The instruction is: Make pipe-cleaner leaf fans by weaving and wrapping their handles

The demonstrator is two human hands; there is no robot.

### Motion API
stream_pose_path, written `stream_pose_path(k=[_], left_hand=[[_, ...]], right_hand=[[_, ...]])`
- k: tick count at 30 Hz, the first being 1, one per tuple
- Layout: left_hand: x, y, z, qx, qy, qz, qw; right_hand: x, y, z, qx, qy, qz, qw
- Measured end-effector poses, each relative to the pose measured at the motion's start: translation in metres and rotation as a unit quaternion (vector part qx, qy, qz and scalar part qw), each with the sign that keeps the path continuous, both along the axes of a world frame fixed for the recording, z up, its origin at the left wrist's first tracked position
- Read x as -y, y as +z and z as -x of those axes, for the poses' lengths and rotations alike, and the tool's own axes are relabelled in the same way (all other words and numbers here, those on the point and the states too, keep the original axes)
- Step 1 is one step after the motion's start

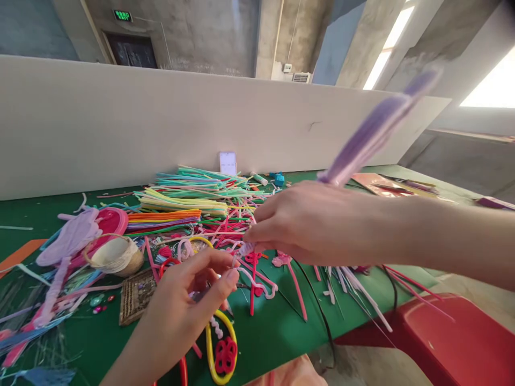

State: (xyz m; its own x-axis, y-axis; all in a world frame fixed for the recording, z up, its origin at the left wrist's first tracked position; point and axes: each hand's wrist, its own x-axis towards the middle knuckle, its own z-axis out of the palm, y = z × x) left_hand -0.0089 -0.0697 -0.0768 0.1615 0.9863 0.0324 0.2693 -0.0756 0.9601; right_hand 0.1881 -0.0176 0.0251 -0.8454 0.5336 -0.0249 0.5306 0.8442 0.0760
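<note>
My right hand (306, 222) reaches in from the right, fingers pinched on a lilac pipe cleaner (374, 131) that sticks up and back, blurred by motion; its lower twisted end (243, 250) pokes out at the fingertips. My left hand (189, 297) comes up from the bottom, thumb and forefinger closed on a thin white wire-like strand right below that end. Both hands hover above a green table (273, 327) strewn with pipe cleaners.
A heap of coloured pipe cleaners (185, 206) lies at the centre back. A small woven basket (115, 256), a woven mat (134, 295) and a yellow loop with red knot (221, 348) lie nearby. A white partition (120, 118) backs the table; a red stool (454, 338) stands right.
</note>
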Motion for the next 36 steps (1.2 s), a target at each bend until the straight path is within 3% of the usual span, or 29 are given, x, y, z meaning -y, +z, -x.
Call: stream_pose_path(k=[6,12,21,26,31,36], left_hand=[[-0.008,-0.013,0.002,0.031,0.027,-0.014,0.999],[-0.020,-0.025,0.010,0.048,-0.003,-0.022,0.999],[-0.024,-0.025,0.008,0.092,0.000,-0.004,0.996],[-0.026,-0.025,0.008,0.086,0.008,-0.023,0.996],[-0.026,-0.028,0.009,0.105,0.033,-0.044,0.993],[-0.027,-0.033,0.011,0.095,0.051,-0.063,0.992]], right_hand=[[-0.025,0.005,0.030,0.083,-0.038,-0.092,0.992],[-0.028,0.023,0.049,-0.032,0.031,-0.014,0.999],[-0.037,0.025,0.059,-0.068,0.100,-0.022,0.992],[-0.038,0.026,0.058,0.003,0.132,-0.083,0.988],[-0.038,0.024,0.056,0.106,0.169,-0.195,0.960],[-0.031,0.026,0.057,0.201,0.151,-0.245,0.936]])
